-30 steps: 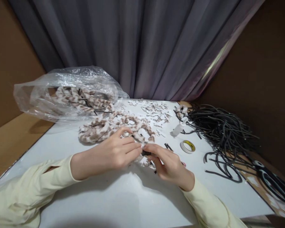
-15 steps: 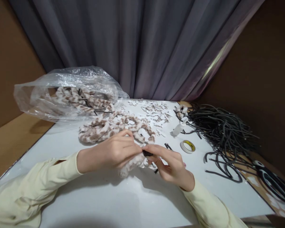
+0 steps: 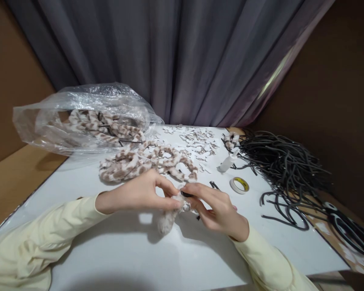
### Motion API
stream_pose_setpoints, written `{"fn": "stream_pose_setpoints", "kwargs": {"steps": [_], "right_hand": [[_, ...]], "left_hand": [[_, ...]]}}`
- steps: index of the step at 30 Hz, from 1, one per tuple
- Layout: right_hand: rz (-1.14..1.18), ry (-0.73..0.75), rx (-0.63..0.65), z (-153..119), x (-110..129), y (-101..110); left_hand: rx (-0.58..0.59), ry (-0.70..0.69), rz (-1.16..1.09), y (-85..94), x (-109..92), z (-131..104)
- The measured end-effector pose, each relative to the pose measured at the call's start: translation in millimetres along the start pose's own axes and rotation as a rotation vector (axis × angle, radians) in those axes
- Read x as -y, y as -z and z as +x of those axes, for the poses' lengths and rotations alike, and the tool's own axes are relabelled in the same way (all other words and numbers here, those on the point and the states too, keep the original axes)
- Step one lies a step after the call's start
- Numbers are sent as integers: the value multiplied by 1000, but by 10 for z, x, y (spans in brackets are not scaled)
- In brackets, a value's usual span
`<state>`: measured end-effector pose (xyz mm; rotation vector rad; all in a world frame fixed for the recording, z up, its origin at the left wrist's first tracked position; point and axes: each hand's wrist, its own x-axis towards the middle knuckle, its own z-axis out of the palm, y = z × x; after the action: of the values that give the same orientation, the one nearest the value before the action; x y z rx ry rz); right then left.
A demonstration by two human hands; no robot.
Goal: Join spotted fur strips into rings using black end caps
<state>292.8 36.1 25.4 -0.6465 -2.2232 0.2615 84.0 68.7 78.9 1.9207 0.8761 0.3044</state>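
My left hand point(image 3: 148, 192) pinches the upper end of a fluffy brown-and-white fur piece point(image 3: 166, 222) between thumb and fingers. The lower end of the fur hangs over the white tabletop point(image 3: 133, 258). Opposite it, my right hand point(image 3: 216, 208) closes its fingers on a short black cord point(image 3: 186, 194), whose end meets the fur between the two hands. A small shiny metal part point(image 3: 186, 207) shows under the right fingers; its exact shape is unclear. Just beyond my hands lie several ring-shaped patterned fur pieces point(image 3: 121, 165).
A clear plastic bag point(image 3: 109, 97) with more fur pieces stands at the back left. Small metal clasps point(image 3: 198, 137) are scattered at the back. To the right are a white bottle point(image 3: 228, 162), a tape roll point(image 3: 239, 185), a heap of black cords point(image 3: 285, 161) and scissors point(image 3: 348, 232).
My left hand has shifted its grip, thumb now showing on the near side of the fur. The fur's lower end has swung right and hangs more steeply. My right hand has barely moved.
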Motion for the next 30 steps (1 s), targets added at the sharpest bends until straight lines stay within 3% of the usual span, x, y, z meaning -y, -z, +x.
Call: {"fn": "stream_pose_setpoints", "kwargs": {"steps": [3,6,12,15,20,25,30], "right_hand": [[9,0,34,-1,-12,-3],[11,29,81,12,-10,5],[62,24,93,49,-24,46],[-87,65,47,51,-30,44],[-307,97,-15,58,8,20],[-230,54,7,33,-21,-3],[-110,13,-76,22,-43,-33]], "left_hand": [[-70,63,-2,-52,-4,2],[-55,111,-64,-75,20,17],[9,146,-414,-67,111,77],[-8,143,-516,-76,155,111],[-79,177,-560,-98,207,150],[-94,196,-578,-113,234,146],[-85,157,-559,-107,201,129]]}}
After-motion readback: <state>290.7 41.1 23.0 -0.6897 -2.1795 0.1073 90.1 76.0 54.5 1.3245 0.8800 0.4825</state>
